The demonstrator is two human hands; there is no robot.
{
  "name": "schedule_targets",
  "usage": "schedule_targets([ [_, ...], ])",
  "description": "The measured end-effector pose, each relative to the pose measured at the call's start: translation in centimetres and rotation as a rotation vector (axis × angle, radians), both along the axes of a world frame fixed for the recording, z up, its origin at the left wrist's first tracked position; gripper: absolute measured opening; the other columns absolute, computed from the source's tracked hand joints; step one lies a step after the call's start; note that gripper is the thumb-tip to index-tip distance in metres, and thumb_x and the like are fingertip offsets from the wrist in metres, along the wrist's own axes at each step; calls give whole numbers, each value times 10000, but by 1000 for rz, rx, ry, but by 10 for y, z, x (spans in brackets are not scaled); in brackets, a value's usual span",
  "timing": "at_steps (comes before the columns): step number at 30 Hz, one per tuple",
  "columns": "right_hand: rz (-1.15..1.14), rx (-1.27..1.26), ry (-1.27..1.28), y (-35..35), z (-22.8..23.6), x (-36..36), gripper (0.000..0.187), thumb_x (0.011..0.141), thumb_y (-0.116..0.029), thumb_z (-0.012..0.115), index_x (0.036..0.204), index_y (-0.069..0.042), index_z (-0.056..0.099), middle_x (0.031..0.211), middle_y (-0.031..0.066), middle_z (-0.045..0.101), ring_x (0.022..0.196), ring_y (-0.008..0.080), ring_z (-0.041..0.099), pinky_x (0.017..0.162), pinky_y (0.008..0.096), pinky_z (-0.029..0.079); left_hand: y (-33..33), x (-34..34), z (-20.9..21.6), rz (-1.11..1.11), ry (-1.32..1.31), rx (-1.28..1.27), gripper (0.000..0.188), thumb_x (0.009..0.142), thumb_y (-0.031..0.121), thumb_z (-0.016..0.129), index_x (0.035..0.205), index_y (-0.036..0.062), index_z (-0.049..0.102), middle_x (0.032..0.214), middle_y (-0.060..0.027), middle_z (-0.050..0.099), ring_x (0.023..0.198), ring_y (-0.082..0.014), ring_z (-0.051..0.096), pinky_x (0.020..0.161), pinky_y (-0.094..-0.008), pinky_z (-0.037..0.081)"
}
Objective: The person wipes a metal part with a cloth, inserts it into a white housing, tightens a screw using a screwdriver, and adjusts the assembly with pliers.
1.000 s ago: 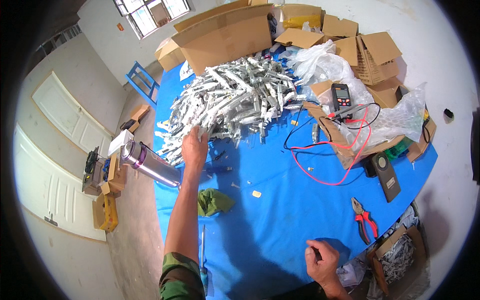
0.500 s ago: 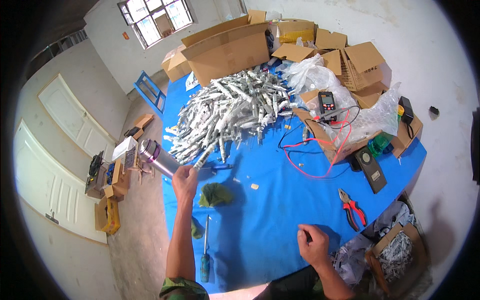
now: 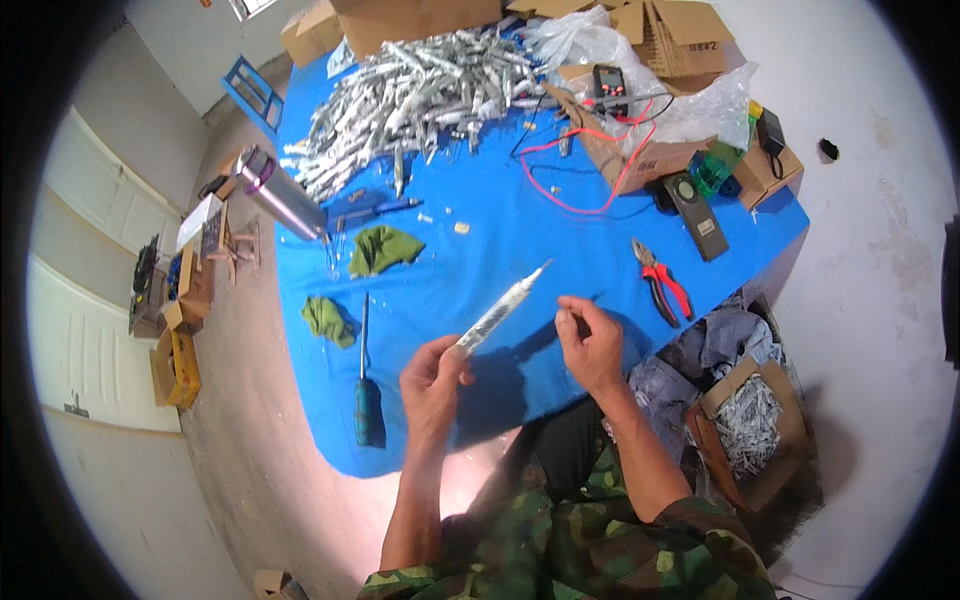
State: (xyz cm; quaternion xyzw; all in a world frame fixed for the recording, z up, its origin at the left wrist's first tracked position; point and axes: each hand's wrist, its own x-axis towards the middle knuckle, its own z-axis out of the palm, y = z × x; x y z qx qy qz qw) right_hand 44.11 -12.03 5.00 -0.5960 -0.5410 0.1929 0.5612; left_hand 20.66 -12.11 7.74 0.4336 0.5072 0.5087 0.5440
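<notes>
A slim, pen-shaped piece [image 3: 497, 318], white with grey patches and a narrow pointed tip, slants up and to the right from my left hand [image 3: 430, 385]. My left thumb and fingers pinch its lower end above the table's front part. Just right of the tip, my right hand [image 3: 590, 345] is closed, thumb against curled fingers, apart from the piece. Whether anything is inside those fingers is hidden. At the far side lies a big heap of similar white and grey pieces [image 3: 420, 100].
On the blue cloth [image 3: 480, 220] lie a screwdriver [image 3: 366, 400], green rags [image 3: 385, 250], a blue pen-like tool [image 3: 375, 211], red-handled pliers [image 3: 662, 280] and a metal flask [image 3: 280, 195]. A multimeter [image 3: 609, 88] with leads rests by boxes. An open carton [image 3: 705, 425] of scraps stands lower right.
My left hand has drawn the pen-shaped piece from the heap's near edge back toward me. My right hand has come closer to it. The view has tilted downward.
</notes>
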Motion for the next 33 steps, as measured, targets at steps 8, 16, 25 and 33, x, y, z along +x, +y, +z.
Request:
schedule_targets([
  [8, -99, 207, -103, -37, 40, -10, 212, 877, -67, 777, 1037, -12, 650, 844, 90, 663, 709, 187, 627, 608, 294, 491, -50, 7, 7, -30, 47, 105, 199, 1062, 87, 629, 1199, -43, 693, 948, -93, 728, 808, -129, 695, 695, -276, 591],
  [16, -39, 284, -535, -82, 86, -7, 375, 783, -165, 861, 1082, -67, 656, 896, 73, 646, 798, 244, 643, 749, 386, 524, -77, -5, 20, -132, 347, 470, 221, 984, -93, 653, 1199, -47, 671, 1174, -139, 708, 929, -141, 703, 781, -294, 614],
  [25, 433, -45, -677, -102, 89, -18, 380, 839, -231, 819, 1157, -99, 658, 925, 54, 637, 867, 270, 670, 770, 407, 531, -103, -4, 38, -154, 267, 294, 293, 970, -18, 718, 1257, -37, 664, 1211, -130, 711, 987, -181, 698, 847, -309, 593],
  [33, 378, 20, -707, -112, 87, -14, 356, 818, -220, 827, 1114, -119, 656, 856, 44, 592, 790, 254, 663, 656, 374, 530, -102, -8, 53, -263, 624, 537, 449, 865, 81, 865, 1263, 12, 670, 1042, -147, 715, 811, -176, 712, 668, -285, 577],
])
